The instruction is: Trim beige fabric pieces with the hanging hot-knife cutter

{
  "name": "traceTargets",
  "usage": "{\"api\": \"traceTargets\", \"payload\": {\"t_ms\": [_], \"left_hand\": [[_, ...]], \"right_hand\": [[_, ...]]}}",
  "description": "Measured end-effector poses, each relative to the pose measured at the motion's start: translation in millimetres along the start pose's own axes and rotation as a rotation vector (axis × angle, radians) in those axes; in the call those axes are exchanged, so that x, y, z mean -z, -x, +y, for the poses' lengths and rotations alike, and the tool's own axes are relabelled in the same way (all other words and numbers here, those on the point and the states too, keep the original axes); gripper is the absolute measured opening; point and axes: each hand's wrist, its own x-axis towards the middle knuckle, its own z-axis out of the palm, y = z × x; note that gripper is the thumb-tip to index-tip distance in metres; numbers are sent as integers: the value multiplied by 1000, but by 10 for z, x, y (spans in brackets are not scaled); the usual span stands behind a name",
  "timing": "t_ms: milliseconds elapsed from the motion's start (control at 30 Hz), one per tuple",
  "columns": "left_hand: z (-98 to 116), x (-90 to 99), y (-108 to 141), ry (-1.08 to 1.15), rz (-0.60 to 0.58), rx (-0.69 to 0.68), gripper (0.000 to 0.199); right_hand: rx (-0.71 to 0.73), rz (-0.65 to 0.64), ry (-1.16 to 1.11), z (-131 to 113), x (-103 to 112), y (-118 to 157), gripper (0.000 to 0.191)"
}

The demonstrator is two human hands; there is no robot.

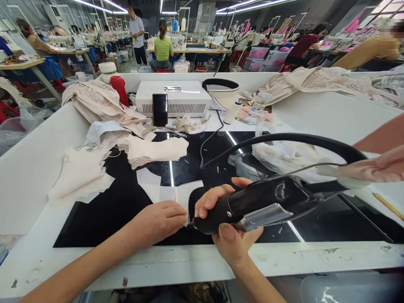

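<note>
My right hand (232, 242) is wrapped round a black handheld tool (271, 202) with a cable at its back end; it looks like an ultrasonic cutter or welder. Its thin tip points left and meets the lower edge of a white fabric piece (154, 183). Right beside that tip, my left hand (164, 216) has its fingers pressed together on the same fabric edge. The cloth lies on a shiny black board (110, 223), and my left fingers hide part of it. A stack of cream fabric pieces (158, 150) rests just beyond.
A white vented box (173, 99) and a phone (160, 110) stand at the back. Cream fabric heaps (94, 101) lie left. Another person's hand (375, 168) is by the tool's rear. A black cable (202, 151) and plastic bag (284, 153) lie right.
</note>
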Motion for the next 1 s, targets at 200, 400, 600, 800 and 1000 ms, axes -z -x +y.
{"api": "traceTargets", "payload": {"t_ms": [200,400,600,800,1000], "left_hand": [[-50,-73,109,-113,18,-59,19],[-33,-53,110,-148,-22,-57,19],[-35,-48,123,-182,-33,-66,20],[-26,-29,119,-175,-32,-72,20],[-31,-45,128,-157,-32,-65,21]], "right_hand": [[-18,2,25,-16,0,-6,49],[-22,8,57,-14,7,-4,51],[-23,9,59,-38,-10,-13,49],[-13,9,97,-41,-15,-17,50],[-10,20,92,-46,-14,-23,49]]}}
